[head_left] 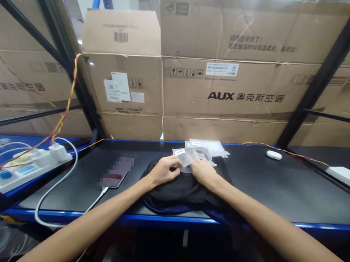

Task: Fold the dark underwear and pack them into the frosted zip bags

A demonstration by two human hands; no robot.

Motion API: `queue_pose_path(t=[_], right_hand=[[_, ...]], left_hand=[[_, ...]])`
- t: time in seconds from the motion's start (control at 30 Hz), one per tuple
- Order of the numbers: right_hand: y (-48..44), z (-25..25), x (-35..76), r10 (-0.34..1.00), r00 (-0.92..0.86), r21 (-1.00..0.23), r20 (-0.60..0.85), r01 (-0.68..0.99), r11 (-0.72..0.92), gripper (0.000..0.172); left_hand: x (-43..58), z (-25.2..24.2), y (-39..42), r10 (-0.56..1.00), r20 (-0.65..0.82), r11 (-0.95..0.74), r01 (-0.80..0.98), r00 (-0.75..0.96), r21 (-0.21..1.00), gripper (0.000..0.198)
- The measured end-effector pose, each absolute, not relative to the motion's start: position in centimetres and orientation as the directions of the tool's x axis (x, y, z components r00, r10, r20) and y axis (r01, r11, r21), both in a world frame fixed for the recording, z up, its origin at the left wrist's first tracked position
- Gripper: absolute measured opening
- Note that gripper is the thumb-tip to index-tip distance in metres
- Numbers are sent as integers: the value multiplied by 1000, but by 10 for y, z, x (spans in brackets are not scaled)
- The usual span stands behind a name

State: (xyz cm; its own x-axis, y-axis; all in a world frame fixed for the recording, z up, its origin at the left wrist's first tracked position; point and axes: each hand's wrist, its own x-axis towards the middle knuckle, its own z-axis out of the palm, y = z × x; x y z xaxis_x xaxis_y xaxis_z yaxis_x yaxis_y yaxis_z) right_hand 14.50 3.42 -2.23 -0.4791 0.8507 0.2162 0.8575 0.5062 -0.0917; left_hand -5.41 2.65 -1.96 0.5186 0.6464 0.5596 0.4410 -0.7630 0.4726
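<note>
A translucent plastic bag [188, 157] with a small white label is raised over a heap of black cloth [185, 191] at the front of the bench. My left hand [168, 168] pinches the bag's left edge, thumb against fingers. On the other side, my right hand [202, 169] reaches in at the bag, its fingertips partly covered by the clear plastic; what they grip, if anything, is hidden. Just behind lies a flat stack of similar clear bags [214, 147], the top one also bearing a label.
A phone [118, 173] with a white charging cable [70, 171] lies to the left. Power strips [25, 168] with plugs stand far left. A white earbud case [274, 155] sits to the right. Cardboard boxes [224, 106] wall off the back, between black posts [319, 73].
</note>
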Motion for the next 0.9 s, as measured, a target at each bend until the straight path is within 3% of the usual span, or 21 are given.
queue_pose_path(t=[0.13, 0.27, 0.47, 0.6, 0.73, 0.83, 0.9], right_hand=[[20, -17, 158, 825, -525, -70, 209, 834, 548, 40], [4, -13, 173, 755, -618, -99, 219, 756, 647, 45], [5, -13, 170, 782, -603, -116, 160, 775, 621, 41], [3, -15, 180, 726, -645, -188, 238, 703, 686, 48], [-8, -17, 204, 642, -685, -305, 344, 565, 766, 38], [-12, -18, 222, 641, -599, -370, 479, 524, 767, 33], [-10, -18, 233, 646, -531, -352, 548, 554, 754, 31]], left_hand=[[-54, -20, 27, 682, 565, -729, 490, 464, 478, 19], [-54, -21, 27, 695, 569, -716, 496, 440, 492, 21], [-54, -21, 26, 674, 562, -738, 480, 480, 474, 23], [-56, -21, 27, 690, 595, -710, 542, 411, 450, 22], [-56, -21, 27, 719, 599, -670, 582, 353, 461, 21], [-56, -20, 27, 721, 604, -656, 616, 340, 436, 21], [-57, -19, 28, 728, 609, -636, 640, 315, 430, 21]])
